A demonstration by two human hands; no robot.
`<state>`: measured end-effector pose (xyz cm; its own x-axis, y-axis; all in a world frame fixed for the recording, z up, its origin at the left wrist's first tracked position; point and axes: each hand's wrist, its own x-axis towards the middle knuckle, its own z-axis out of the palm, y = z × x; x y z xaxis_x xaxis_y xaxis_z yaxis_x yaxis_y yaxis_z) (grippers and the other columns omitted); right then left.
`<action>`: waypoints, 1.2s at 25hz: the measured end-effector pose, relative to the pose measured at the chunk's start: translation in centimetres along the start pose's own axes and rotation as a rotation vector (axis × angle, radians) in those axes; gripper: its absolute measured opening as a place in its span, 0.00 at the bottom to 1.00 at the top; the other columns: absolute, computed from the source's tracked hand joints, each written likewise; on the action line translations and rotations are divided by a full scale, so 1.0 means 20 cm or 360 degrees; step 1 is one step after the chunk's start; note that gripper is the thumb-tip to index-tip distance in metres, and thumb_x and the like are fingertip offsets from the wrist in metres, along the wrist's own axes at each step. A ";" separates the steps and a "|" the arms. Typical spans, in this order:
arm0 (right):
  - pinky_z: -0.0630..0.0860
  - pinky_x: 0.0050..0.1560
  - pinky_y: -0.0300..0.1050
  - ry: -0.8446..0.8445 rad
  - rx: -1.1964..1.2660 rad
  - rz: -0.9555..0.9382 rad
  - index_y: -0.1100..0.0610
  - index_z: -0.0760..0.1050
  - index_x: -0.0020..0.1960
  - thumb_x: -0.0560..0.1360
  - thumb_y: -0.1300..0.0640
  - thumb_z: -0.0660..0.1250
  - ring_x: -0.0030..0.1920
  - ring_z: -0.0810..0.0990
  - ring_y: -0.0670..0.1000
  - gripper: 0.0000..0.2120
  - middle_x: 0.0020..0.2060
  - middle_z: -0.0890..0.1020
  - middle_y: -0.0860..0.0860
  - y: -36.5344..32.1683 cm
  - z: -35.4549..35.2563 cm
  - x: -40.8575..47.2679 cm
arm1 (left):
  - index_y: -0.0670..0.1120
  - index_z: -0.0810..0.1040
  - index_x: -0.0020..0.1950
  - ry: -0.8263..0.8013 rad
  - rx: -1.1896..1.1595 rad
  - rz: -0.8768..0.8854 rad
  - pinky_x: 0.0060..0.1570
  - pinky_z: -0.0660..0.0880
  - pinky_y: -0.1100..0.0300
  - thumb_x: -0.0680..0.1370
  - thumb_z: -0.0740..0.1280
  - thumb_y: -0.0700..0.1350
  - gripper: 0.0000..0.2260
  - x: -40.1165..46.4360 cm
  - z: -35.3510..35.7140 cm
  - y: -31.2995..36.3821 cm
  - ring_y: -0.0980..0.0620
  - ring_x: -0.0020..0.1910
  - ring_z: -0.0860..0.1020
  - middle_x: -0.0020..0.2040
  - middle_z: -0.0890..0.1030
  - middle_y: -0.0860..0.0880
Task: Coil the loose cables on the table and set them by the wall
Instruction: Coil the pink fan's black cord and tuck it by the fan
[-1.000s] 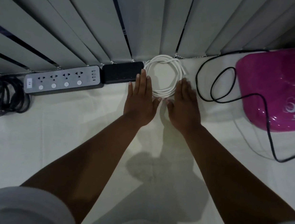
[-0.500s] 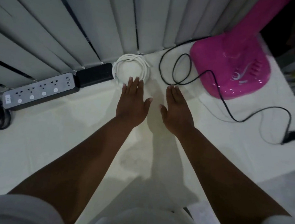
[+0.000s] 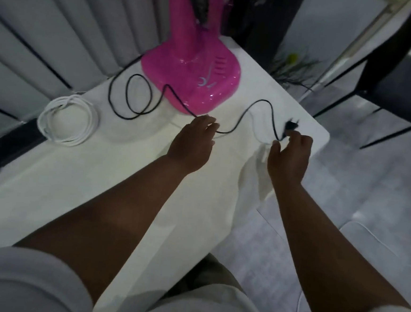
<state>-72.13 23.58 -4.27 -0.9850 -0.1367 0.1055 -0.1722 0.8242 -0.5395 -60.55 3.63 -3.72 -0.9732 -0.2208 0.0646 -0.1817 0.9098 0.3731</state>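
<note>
**A:** What have you got on the feed?

**B:** I see the pink fan base (image 3: 191,78) at the far end of the white table (image 3: 79,180), and I'm placing everything from it. The black cable (image 3: 250,110) comes out from behind the fan base on its left, makes a loose loop on the table just left of it, crosses over the base's near corner, then runs on in waves to the right of the base.

**A:** And the hands?

**B:** The left hand (image 3: 193,145) is just in front of the fan base, knuckles up, fingers curled down over the cable where it leaves the base's corner. It looks like a grip on the cord, though the fingertips hide the contact itself. The right hand (image 3: 289,155) is to the right of the base, near the table's right corner, fingers and thumb bent round the cable's end just below the plug (image 3: 291,124), which sticks up above the fingers.

**A:** So the cord is off the table there?

**B:** Between the two hands it sags in a curve; I can't tell whether that stretch touches the surface.

**A:** Anything else?

**B:** A white cable (image 3: 67,120), coiled, lies flat well left of the fan base, close to the vertical blinds (image 3: 62,21). A black block (image 3: 14,140) lies just beyond that coil, further left.
</note>
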 end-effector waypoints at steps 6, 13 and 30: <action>0.77 0.59 0.54 -0.0514 0.0475 0.0563 0.54 0.84 0.43 0.76 0.44 0.62 0.47 0.85 0.59 0.17 0.39 0.87 0.56 0.09 0.06 0.22 | 0.40 0.75 0.64 -0.0238 0.0276 -0.0194 0.57 0.70 0.45 0.77 0.64 0.42 0.16 0.03 0.07 0.08 0.36 0.58 0.74 0.58 0.79 0.39; 0.84 0.43 0.57 -0.0070 0.1590 0.0608 0.54 0.73 0.45 0.74 0.66 0.68 0.34 0.85 0.57 0.09 0.39 0.80 0.54 -0.16 -0.17 0.11 | 0.44 0.84 0.51 -0.0891 -0.0881 -0.0677 0.40 0.79 0.62 0.76 0.69 0.41 0.07 -0.23 0.02 0.24 0.46 0.43 0.84 0.41 0.85 0.47; 0.76 0.45 0.39 -0.2004 0.0090 -0.1161 0.56 0.79 0.42 0.78 0.56 0.63 0.42 0.84 0.45 0.09 0.38 0.86 0.48 -0.55 -0.05 -0.63 | 0.47 0.75 0.41 0.1176 -0.2902 -0.1270 0.18 0.59 0.67 0.82 0.54 0.59 0.21 -0.68 -0.95 0.07 0.59 0.19 0.60 0.24 0.66 0.54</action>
<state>-57.86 16.75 1.22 -0.0341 -0.9130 -0.4065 -0.6003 0.3439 -0.7221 -44.78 1.19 13.48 -0.4707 -0.7695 -0.4317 0.3254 -0.6062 0.7257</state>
